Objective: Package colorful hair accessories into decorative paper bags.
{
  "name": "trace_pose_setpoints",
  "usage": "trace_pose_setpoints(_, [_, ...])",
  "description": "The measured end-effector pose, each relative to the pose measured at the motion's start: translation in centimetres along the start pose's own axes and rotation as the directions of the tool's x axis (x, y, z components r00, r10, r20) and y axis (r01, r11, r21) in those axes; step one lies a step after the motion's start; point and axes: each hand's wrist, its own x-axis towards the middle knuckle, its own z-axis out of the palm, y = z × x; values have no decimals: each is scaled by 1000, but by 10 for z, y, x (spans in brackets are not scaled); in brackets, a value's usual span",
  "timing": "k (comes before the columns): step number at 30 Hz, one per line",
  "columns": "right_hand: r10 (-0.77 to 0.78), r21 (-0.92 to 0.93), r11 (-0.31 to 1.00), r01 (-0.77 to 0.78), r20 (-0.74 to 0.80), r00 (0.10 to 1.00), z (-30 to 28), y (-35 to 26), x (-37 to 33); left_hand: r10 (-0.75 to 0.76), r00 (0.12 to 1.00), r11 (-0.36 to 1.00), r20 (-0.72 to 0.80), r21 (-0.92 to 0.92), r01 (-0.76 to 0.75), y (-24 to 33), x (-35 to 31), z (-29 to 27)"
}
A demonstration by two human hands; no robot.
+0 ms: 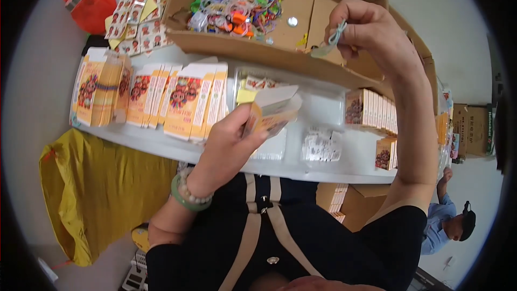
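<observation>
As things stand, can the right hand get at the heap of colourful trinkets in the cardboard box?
Probably yes. The right hand hovers at the cardboard box, pinching a small pale trinket; the colourful heap lies uncovered to its left, nothing between.

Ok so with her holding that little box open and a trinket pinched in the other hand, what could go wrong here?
The right hand pinches a small pale trinket by its fingertips above the table; it could slip and drop short of the little box. The left hand grips that box by one side, so its open flap might crush or fold shut. The cardboard tray of loose trinkets sits close to the raised forearm, which might knock it.
</observation>
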Motion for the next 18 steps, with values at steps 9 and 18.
trace_pose_setpoints(9, [-377, -504, 800, 325, -3, 926, 85, 16, -75, -31, 992, 996, 122, -83, 41, 0, -28, 20])
trace_pose_setpoints(18, [-457, -577, 669, 468, 177, 871, 98, 16, -98, -42, 996, 961, 78, -270, 61, -15, -41, 22])
